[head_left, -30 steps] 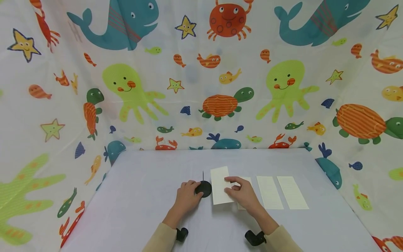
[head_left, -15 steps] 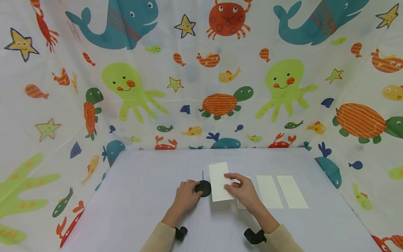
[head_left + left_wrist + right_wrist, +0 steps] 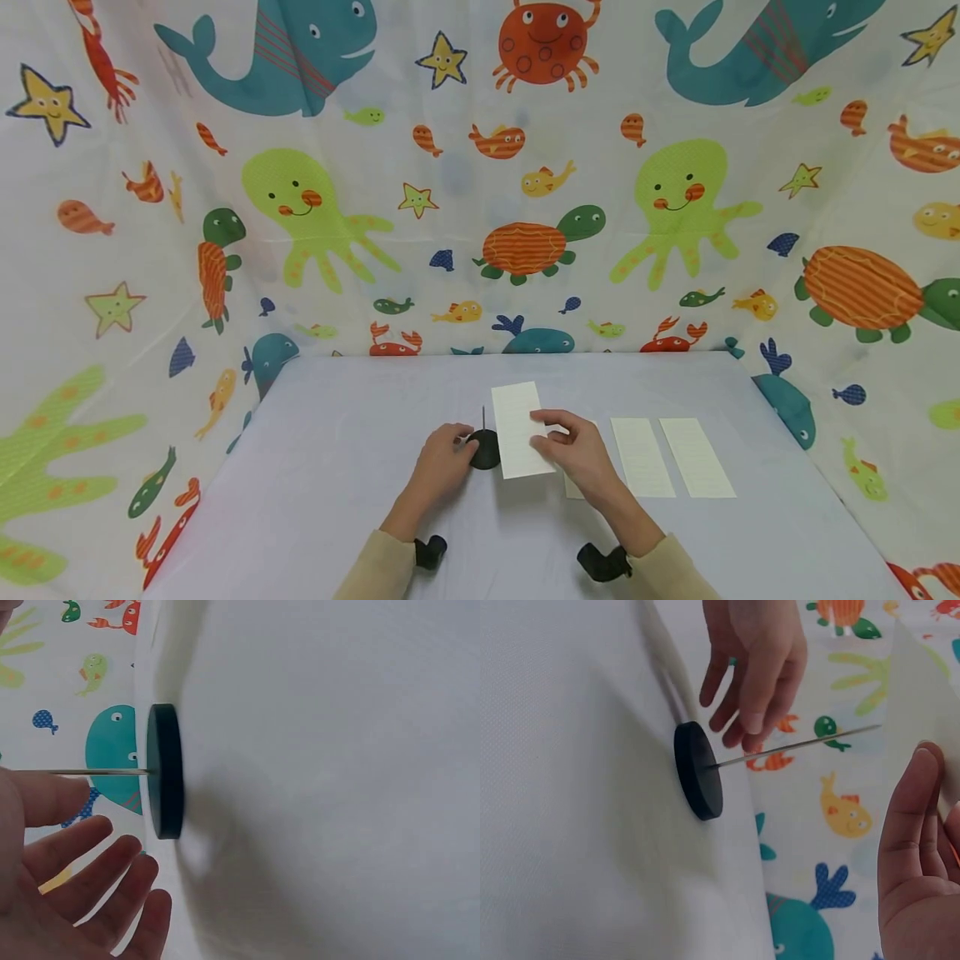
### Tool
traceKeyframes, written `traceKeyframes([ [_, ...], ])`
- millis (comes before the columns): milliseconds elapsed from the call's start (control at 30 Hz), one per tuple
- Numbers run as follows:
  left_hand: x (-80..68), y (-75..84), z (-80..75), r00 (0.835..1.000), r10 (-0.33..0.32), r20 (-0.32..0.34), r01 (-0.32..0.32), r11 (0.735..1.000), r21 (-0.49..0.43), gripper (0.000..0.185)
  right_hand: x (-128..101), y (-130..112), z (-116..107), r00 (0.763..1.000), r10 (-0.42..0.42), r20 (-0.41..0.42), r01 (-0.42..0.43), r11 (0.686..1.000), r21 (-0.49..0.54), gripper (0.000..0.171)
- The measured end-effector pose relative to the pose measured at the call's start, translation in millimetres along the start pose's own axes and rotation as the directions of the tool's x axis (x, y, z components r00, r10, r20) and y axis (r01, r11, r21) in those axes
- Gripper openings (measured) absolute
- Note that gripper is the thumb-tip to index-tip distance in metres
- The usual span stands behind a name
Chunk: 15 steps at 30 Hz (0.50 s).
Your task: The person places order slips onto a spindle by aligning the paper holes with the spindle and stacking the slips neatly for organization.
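A person seated at a pale grey table (image 3: 337, 467) works a slip of paper toward a receipt spike, in front of a backdrop (image 3: 300, 208) printed with sea creatures.

At left, the left hand (image 3: 442, 465) rests by the spike's black round base (image 3: 486, 450), fingers loosely spread and gripping nothing; whether they touch the base cannot be told from the wrist views. The thin metal pin (image 3: 483, 417) rises straight from the base toward twelve o'clock, bare of paper.

Just right of it, at about three o'clock from the base, the right hand (image 3: 573, 454) pinches a white paper slip (image 3: 519, 429) along its right edge between thumb and fingers. The slip is lifted off the table, its long axis running from six to twelve o'clock with the far end leaning slightly toward eleven, its left edge near the pin.

The slip looks light, thin and floppy, likely to bend or tear if pulled hard; an edge pinch near the middle seems the soundest hold. The pin's tip is sharp, so fingers are best kept clear.

Farther right, two more slips (image 3: 641, 457) (image 3: 695, 457) lie flat side by side, a third partly hidden behind the right hand.
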<state>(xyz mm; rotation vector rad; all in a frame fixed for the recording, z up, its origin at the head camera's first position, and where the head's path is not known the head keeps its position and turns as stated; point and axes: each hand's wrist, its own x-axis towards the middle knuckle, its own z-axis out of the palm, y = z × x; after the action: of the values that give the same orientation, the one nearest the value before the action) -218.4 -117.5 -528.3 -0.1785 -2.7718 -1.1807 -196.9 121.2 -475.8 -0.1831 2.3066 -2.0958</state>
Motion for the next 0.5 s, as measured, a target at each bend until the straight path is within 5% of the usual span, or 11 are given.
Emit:
traceKeyframes([
  [200, 3.5, 17.1, -12.4, 0.996, -0.041, -0.075, 0.034, 0.995, -0.098, 0.025, -2.2, -1.4, 2.7, 1.0, -0.006, 0.005, 0.006, 1.0, 0.014, 0.035],
  [500, 12.4, 32.9, -29.1, 0.99, -0.027, -0.139, -0.006, 0.973, -0.229, 0.024, -2.1, -2.1, 7.2, 1.0, -0.012, 0.01, 0.012, 0.999, 0.045, 0.037],
])
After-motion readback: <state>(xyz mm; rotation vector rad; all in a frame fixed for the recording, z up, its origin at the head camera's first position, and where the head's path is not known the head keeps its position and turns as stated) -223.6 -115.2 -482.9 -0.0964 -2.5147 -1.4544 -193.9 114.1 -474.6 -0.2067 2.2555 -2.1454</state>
